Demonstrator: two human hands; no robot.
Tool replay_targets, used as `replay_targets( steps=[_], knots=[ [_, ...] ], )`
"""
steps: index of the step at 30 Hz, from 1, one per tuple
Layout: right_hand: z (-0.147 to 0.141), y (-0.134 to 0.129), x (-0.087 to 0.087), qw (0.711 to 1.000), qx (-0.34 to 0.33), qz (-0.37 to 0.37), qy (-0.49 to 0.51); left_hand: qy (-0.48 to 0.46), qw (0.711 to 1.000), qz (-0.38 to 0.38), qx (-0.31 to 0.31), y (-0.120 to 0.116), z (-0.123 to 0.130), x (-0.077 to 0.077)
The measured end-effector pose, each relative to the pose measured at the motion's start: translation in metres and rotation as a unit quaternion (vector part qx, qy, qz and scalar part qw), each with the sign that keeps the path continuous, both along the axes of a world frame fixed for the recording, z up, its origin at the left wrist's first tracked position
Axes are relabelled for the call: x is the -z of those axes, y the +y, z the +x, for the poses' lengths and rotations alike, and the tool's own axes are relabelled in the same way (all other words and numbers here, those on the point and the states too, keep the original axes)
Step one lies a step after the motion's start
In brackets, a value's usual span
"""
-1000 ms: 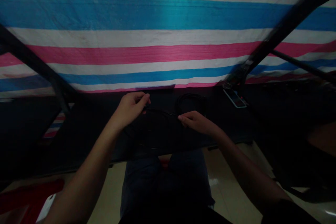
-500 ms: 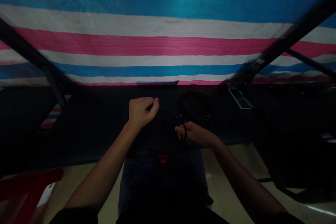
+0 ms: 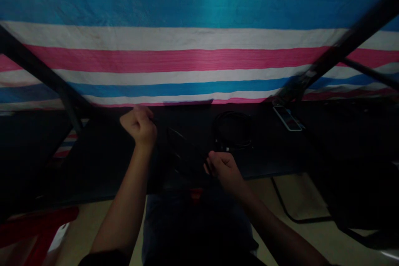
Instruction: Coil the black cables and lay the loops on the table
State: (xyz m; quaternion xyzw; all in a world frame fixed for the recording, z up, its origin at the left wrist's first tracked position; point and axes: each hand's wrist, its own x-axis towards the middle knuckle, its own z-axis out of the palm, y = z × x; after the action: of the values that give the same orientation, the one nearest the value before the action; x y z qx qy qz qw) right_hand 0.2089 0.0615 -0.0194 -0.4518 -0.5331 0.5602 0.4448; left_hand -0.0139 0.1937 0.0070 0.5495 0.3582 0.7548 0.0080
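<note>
In a dim space, a person's two bare hands work above a dark table (image 3: 106,162); the left hand (image 3: 139,128) is raised, fingers bent inward, though how tightly they close, and whether on anything, I cannot tell; the right hand (image 3: 223,169), nearer the body, pinches a thin dark cable (image 3: 180,134) between thumb and fingers, and its faint loop shows between the hands; a black cable coil (image 3: 215,131) lies just beyond the right hand; a phone (image 3: 287,118) rests farther right; a striped sheet (image 3: 199,60) hangs behind.
</note>
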Motion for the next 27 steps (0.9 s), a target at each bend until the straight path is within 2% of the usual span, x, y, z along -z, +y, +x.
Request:
replay_targets(
  steps=[2,4,8,10,12,15,16,18,20,21,27],
  knots=[
    [0.002,-0.008,0.008,0.999,0.039,0.005,0.01,-0.081,0.996,-0.03,0.023,0.01,-0.008,0.004],
    [0.008,-0.013,0.017,0.996,0.092,0.009,0.018,-0.115,0.99,-0.05,0.058,0.012,-0.011,0.01],
    [0.03,-0.017,0.032,0.983,0.179,0.003,0.025,-0.15,0.971,-0.126,0.135,-0.005,-0.015,0.029],
    [0.042,-0.016,0.035,0.978,0.206,-0.001,0.014,-0.156,0.964,-0.153,0.15,-0.018,-0.024,0.042],
    [0.052,-0.014,0.033,0.973,0.232,0.002,0.011,-0.132,0.966,-0.197,0.105,-0.031,-0.039,0.056],
    [0.063,-0.01,0.028,0.961,0.274,0.002,0.042,-0.052,0.948,-0.314,-0.023,-0.047,-0.072,0.075],
    [0.066,-0.008,0.025,0.955,0.288,-0.004,0.063,-0.023,0.931,-0.359,-0.058,-0.052,-0.084,0.08],
    [0.068,-0.005,0.021,0.944,0.312,-0.02,0.108,0.056,0.874,-0.468,-0.117,-0.058,-0.103,0.089],
    [0.068,-0.003,0.018,0.936,0.316,-0.036,0.149,0.097,0.837,-0.52,-0.139,-0.06,-0.116,0.095],
    [0.067,-0.003,0.016,0.934,0.313,-0.043,0.166,0.107,0.829,-0.531,-0.138,-0.061,-0.119,0.098],
    [0.059,0.0,0.014,0.905,0.292,-0.116,0.287,0.156,0.803,-0.566,-0.104,-0.058,-0.108,0.105]
  ],
)
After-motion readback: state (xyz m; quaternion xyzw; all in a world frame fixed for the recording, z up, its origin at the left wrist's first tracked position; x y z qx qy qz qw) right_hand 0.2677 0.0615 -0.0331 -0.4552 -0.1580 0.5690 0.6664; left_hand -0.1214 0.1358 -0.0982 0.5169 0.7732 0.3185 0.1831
